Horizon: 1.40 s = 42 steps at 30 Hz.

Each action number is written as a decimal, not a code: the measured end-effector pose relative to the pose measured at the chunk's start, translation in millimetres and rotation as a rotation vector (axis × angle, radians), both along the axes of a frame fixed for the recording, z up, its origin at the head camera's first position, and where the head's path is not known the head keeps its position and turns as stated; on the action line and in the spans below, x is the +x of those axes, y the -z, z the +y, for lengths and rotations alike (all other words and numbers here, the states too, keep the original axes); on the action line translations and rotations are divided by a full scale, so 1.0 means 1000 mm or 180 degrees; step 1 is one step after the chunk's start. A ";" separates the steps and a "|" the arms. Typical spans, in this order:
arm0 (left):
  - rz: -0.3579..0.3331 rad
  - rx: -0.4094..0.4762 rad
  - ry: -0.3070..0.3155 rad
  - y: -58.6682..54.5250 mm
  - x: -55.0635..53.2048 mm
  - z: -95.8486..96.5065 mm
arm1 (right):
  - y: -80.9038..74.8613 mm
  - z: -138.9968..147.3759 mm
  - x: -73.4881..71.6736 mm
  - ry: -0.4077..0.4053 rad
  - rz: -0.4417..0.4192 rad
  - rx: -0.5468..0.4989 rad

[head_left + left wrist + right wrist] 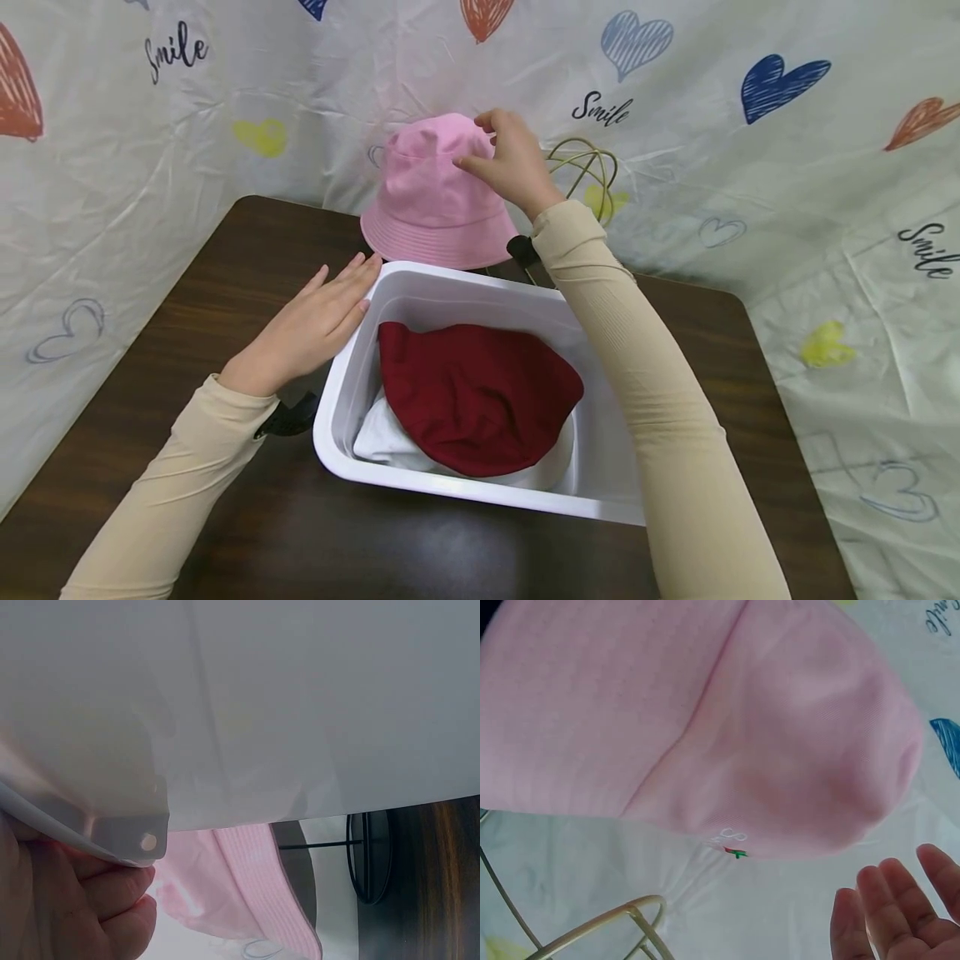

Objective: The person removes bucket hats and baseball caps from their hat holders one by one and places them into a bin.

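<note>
A pink bucket hat [442, 192] stands upright at the back of the table, behind a white plastic bin [480, 493]. My right hand [517, 158] hovers at the right of its crown, fingers spread and loosely bent. In the right wrist view a gap shows between those fingertips [847, 907] and the pink cloth. My left hand [315, 325] rests against the bin's back left corner, its fingers nearly straight along the rim. Inside the bin, a dark red hat [480, 392] lies over white cloth items [390, 433].
A gold wire stand [588, 162] rises right of the pink hat, partly behind my right arm. Black wire parts [367, 859] show under the pink hat in the left wrist view. A printed white curtain [285, 75] surrounds the dark wooden table [390, 542].
</note>
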State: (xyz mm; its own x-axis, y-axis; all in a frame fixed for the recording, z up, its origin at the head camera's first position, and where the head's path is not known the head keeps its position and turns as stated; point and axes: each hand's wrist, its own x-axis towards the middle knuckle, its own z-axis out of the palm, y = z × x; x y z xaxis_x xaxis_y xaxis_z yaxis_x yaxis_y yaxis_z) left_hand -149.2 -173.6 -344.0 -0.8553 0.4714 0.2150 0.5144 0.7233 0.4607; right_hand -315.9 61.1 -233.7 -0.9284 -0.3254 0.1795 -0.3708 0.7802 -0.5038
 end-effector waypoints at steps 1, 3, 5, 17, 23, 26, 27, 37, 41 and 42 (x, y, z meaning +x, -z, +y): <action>-0.0006 0.0003 -0.0006 0.000 0.000 0.000 | -0.001 -0.001 -0.001 0.0020 0.0012 0.0027; -0.0011 0.0005 -0.0016 0.000 0.000 0.000 | -0.003 -0.004 -0.004 0.0051 0.0016 0.0111; -0.0002 -0.0002 -0.0019 0.000 0.000 0.000 | -0.003 -0.007 -0.006 0.0076 0.0010 0.0176; -0.0011 0.0018 -0.0012 0.001 0.000 -0.001 | 0.005 -0.017 -0.022 0.0154 0.0092 0.0386; 0.0000 0.0039 -0.0009 0.001 0.000 0.000 | 0.011 -0.021 -0.024 0.0104 0.0086 0.0392; 0.0010 0.0044 -0.0004 0.002 0.000 0.000 | 0.013 -0.022 -0.023 0.0129 0.0078 0.0380; 0.0012 0.0043 -0.0003 0.002 0.000 0.000 | 0.013 -0.022 -0.023 0.0142 0.0076 0.0372; 0.0016 0.0034 -0.0015 0.002 -0.001 0.000 | 0.014 -0.024 -0.023 0.0247 0.0071 0.0303; 0.0011 0.0029 -0.0019 0.002 -0.001 0.000 | 0.015 -0.025 -0.024 0.0266 0.0097 0.0231; 0.0007 0.0029 -0.0021 0.002 -0.001 0.000 | 0.015 -0.025 -0.024 0.0272 0.0103 0.0217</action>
State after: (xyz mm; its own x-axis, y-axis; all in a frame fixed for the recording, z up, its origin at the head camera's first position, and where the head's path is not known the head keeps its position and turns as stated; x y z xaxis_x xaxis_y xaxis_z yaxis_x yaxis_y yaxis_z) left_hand -150.1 -173.1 -346.0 -0.8580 0.4637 0.2212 0.5106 0.7226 0.4660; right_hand -340.1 36.0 -248.9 -0.9474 -0.2578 0.1898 -0.3167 0.8417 -0.4373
